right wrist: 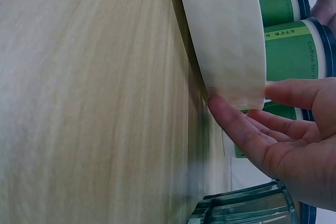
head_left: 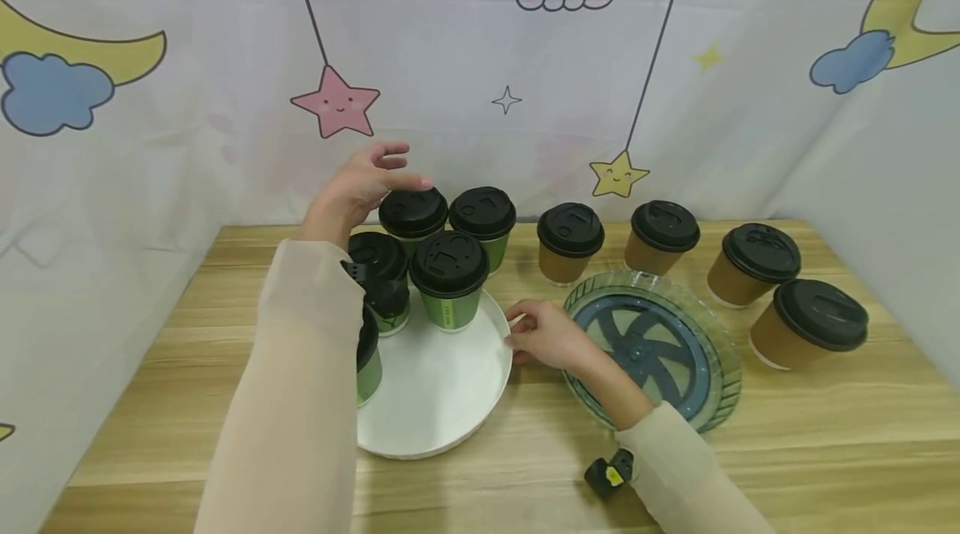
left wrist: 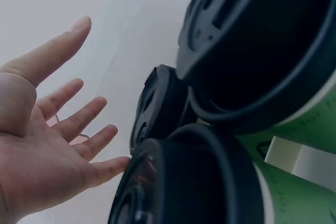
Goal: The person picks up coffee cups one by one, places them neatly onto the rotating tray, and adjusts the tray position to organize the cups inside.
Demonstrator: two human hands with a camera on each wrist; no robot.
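Observation:
My left hand (head_left: 360, 184) is raised above the green paper cups at the back left, fingers spread apart. Its palm (left wrist: 47, 166) faces the black lids (left wrist: 189, 182) in the left wrist view; the little fingertip overlaps one lid, and I cannot tell if it touches. My right hand (head_left: 551, 338) pinches the right edge of a white round tray (head_left: 438, 392). In the right wrist view its thumb and fingers (right wrist: 236, 121) bracket the tray's side wall (right wrist: 223, 35). A green lidded cup (head_left: 450, 292) stands on the tray beside others, partly hidden by my left sleeve.
A clear fluted-rim dish (head_left: 723, 351) with a blue pinwheel-like pattern lies right of the tray, under my right forearm. Several brown lidded cups (head_left: 562, 261) curve around it behind and right. A patterned curtain (head_left: 450, 59) hangs behind the wooden table (head_left: 510, 484).

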